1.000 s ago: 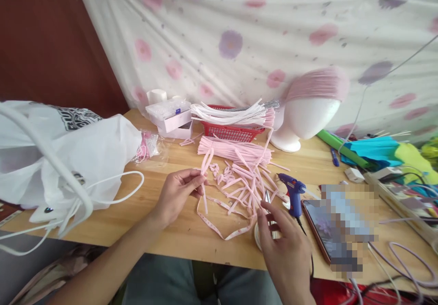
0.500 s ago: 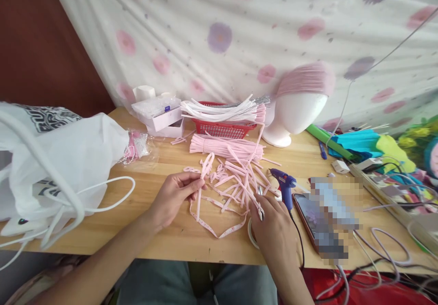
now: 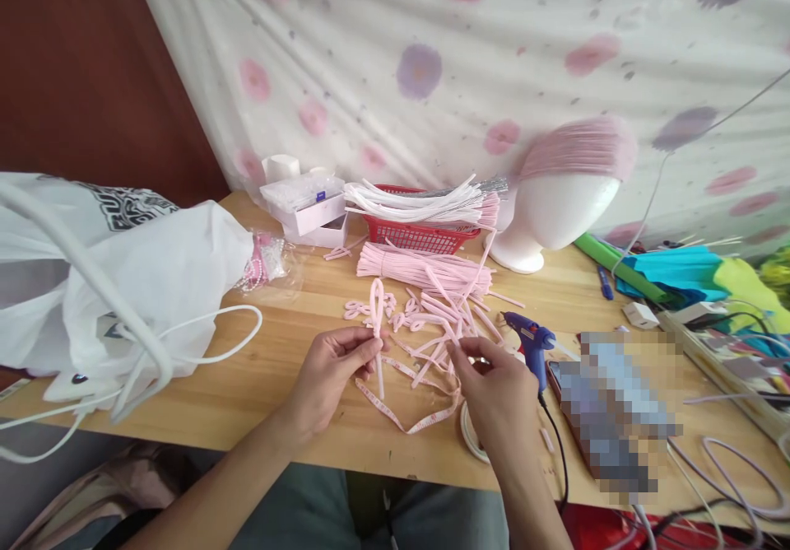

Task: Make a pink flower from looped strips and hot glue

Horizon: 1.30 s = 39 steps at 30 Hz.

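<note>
My left hand (image 3: 336, 373) is closed, pinching a pink pipe cleaner (image 3: 377, 307) bent into an upright loop, its straight tail hanging below the fingers. Over the right side of the loose pile of cut pink pipe cleaners (image 3: 441, 307), my right hand (image 3: 503, 393) has its thumb and fingers together on the end of a pink piece (image 3: 439, 322). Something small and shiny shows between its curled fingers, too hidden to name. Between the hands a pink measuring tape (image 3: 425, 425) lies curved on the table. Small looped pink shapes (image 3: 358, 309) rest behind the left hand.
Behind the pile lie a pink pipe cleaner bundle (image 3: 401, 266) and a red basket (image 3: 411, 235) topped with white ones. A blue glue gun (image 3: 532, 340), phone (image 3: 559, 377) and cables are on the right. A white foam head (image 3: 564, 204) stands behind; white bags (image 3: 154, 286) fill the left.
The view has shifted slightly left. The loop in my left hand now stands narrower and more upright. My right fingers have moved onto a pink piece at the pile's edge.
</note>
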Available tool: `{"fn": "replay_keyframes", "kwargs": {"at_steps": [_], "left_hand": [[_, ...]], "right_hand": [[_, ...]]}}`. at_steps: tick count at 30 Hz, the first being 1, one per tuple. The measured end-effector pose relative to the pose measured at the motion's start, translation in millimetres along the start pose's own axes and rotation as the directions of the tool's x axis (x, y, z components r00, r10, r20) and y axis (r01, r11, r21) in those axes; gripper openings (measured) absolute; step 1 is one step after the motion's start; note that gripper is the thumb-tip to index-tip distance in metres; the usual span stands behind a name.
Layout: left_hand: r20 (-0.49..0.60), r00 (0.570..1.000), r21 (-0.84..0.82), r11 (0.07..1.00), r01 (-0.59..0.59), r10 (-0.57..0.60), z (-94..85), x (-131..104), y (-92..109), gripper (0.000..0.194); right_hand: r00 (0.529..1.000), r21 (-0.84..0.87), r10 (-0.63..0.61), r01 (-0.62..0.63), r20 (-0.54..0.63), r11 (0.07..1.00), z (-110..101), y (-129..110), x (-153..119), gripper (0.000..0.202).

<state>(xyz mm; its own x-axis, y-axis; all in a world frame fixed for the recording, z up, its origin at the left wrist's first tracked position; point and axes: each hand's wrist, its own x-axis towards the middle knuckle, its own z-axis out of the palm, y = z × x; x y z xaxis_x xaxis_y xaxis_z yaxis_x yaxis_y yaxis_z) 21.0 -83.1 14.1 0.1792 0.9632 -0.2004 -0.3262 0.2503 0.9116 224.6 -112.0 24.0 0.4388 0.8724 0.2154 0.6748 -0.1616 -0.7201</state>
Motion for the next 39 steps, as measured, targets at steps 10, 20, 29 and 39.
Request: {"fn": "replay_keyframes", "kwargs": {"at_steps": [10, 20, 29, 39], "left_hand": [[0.003, 0.999, -0.013, 0.999, -0.041, 0.041, 5.9, -11, -7, 0.026], [0.011, 0.998, 0.046, 0.997, -0.059, 0.059, 1.1, -18, -12, 0.029], [0.037, 0.971, 0.183, 0.954, -0.237, 0.234, 0.6, -22, -9, 0.022], [0.102, 0.954, 0.273, 0.914, -0.299, 0.282, 1.7, -20, -2, 0.016]], "right_hand": [[0.949, 0.545, 0.215, -0.309, 0.231, 0.78, 31, -33, -61, 0.043], [0.994, 0.462, -0.074, 0.029, 0.079, 0.886, 37, -25, -57, 0.035], [0.906, 0.188, -0.401, 0.375, 0.132, 0.908, 30, -26, -46, 0.03], [0.859, 0.277, -0.494, 0.447, 0.132, 0.851, 30, -35, -49, 0.024]]}}
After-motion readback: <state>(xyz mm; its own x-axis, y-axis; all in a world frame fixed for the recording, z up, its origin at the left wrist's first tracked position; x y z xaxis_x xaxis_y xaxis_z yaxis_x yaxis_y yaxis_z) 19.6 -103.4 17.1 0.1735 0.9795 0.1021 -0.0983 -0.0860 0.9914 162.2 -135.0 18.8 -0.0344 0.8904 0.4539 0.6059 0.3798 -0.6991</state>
